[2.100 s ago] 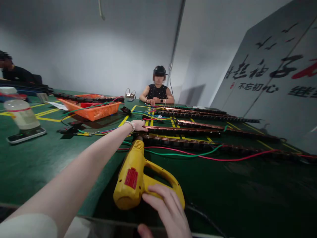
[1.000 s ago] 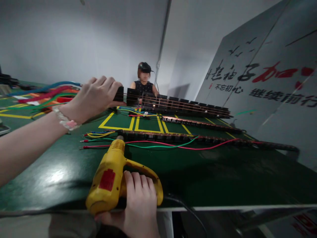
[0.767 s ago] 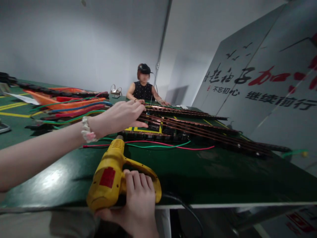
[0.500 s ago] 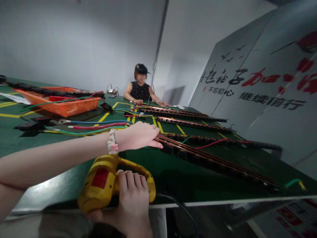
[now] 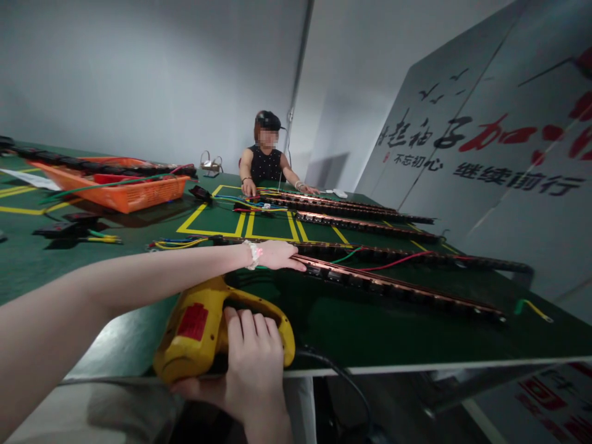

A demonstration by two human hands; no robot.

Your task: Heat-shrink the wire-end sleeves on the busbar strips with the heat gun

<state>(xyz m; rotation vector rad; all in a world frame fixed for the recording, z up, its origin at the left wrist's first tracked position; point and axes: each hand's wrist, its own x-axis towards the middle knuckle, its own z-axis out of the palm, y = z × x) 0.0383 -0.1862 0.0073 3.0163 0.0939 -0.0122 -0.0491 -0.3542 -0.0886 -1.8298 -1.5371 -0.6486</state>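
My left hand (image 5: 277,254) reaches across to the near end of a long copper busbar strip (image 5: 393,285) with black fittings along it. Its fingers are closed around that end, and the strip slants away to the right. Below, my right hand (image 5: 253,351) is wrapped around the loop handle of a yellow heat gun (image 5: 190,336), which lies on its side at the table's front edge. A black cord (image 5: 330,364) runs from the handle over the edge. My left forearm hides part of the table and wires behind it.
Several similar strips (image 5: 365,222) lie farther back on the green table (image 5: 370,345), which has yellow tape lines. An orange basket (image 5: 152,196) stands at the left, near black connectors with wires (image 5: 76,231). A co-worker (image 5: 266,163) sits across the table.
The strip in my left hand has shifted, its right end farther from the table's front edge. Its blue, red and green wires no longer show at the left. My right hand stays on the heat gun.
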